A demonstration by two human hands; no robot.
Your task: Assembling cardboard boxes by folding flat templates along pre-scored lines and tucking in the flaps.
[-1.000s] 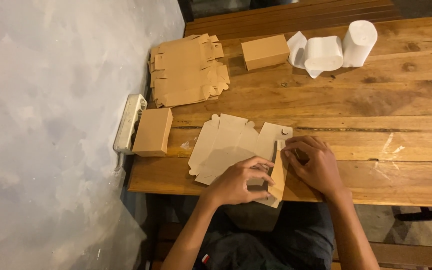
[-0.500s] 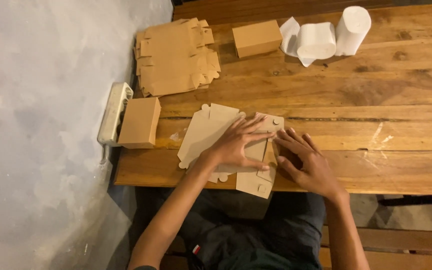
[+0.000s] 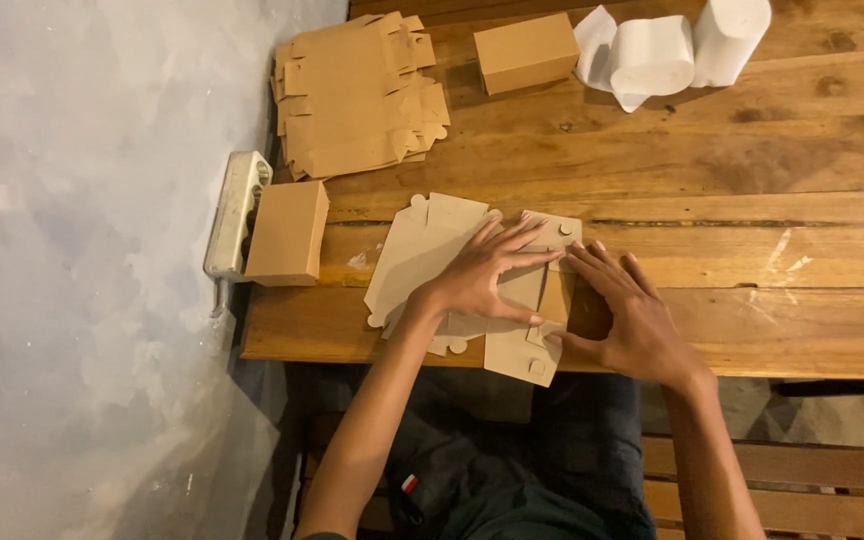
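Brown card blank (image 3: 527,300): flat at the wooden table's (image 3: 752,170) near edge, overhanging it.
Left hand (image 3: 482,275): fingers spread, pressing the blank flat, not clenched.
Right hand (image 3: 627,315): open, fingertips on the blank's right edge.
Folded boxes (image 3: 287,232) (image 3: 526,52): closed, contents hidden.
White rolls (image 3: 687,45): cut off at the top.

flat blanks (image 3: 357,95) behind | folded box (image 3: 287,232) left | rolls (image 3: 652,55) far right

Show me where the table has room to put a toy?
The right side of the wooden table is bare, below the white paper rolls and right of the right hand. It is crowded around the flat cardboard cutouts under the left hand.
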